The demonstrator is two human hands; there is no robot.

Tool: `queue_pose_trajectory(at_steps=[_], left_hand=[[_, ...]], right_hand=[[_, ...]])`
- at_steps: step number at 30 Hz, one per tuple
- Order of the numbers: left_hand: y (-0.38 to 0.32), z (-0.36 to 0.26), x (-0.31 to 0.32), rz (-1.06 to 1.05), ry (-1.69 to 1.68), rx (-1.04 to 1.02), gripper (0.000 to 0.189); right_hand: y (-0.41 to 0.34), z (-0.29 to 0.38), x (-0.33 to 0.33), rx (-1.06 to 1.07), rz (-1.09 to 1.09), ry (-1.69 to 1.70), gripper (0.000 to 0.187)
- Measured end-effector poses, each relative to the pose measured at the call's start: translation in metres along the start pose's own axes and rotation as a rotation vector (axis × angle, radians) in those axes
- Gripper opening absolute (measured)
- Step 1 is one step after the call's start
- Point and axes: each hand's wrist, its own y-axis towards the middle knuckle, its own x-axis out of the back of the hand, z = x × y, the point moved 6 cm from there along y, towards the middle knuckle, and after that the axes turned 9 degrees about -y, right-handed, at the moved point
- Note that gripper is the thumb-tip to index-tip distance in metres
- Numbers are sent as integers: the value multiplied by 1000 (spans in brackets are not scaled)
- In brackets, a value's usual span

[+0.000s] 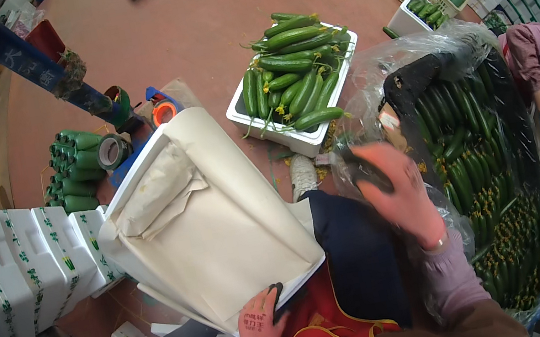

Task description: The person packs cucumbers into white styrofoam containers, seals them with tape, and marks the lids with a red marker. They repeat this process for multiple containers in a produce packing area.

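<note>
A white foam box (304, 277) lined with cream paper (230, 251) stands tilted before me. Along its upper left side, a wrapped paper bundle (157, 191) lies inside. My left hand (259, 322), in a pink glove with a dark palm, is at the box's near rim, its fingers over the inner side and its thumb outside. Blurred and raised, my right hand (401, 188) has its fingers and thumb apart, with nothing seen between them. It is beside a large bin (409, 81) lined in black and clear plastic, filled with rows of cucumbers (468, 155).
Ahead, another foam box (272, 133) is heaped with cucumbers (295, 66). Tape rolls (163, 112) and green bottles (79, 164) are by a blue post (34, 61). Foam boxes (1, 270) line the left. Beyond the bin, a person (535, 62) wearing a blue glove bends over.
</note>
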Motion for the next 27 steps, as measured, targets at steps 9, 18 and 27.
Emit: queue_pose_trajectory(at_steps=[9, 18, 27], left_hand=[[103, 36, -1, -150, -38, 98, 57], [98, 32, 89, -423, -246, 136, 51], [208, -22, 108, -430, -1055, -17, 62]], right_hand=[[228, -131, -227, -212, 287, -753, 48], [247, -177, -279, -136, 170, -749, 50], [174, 39, -130, -27, 68, 1122, 48]])
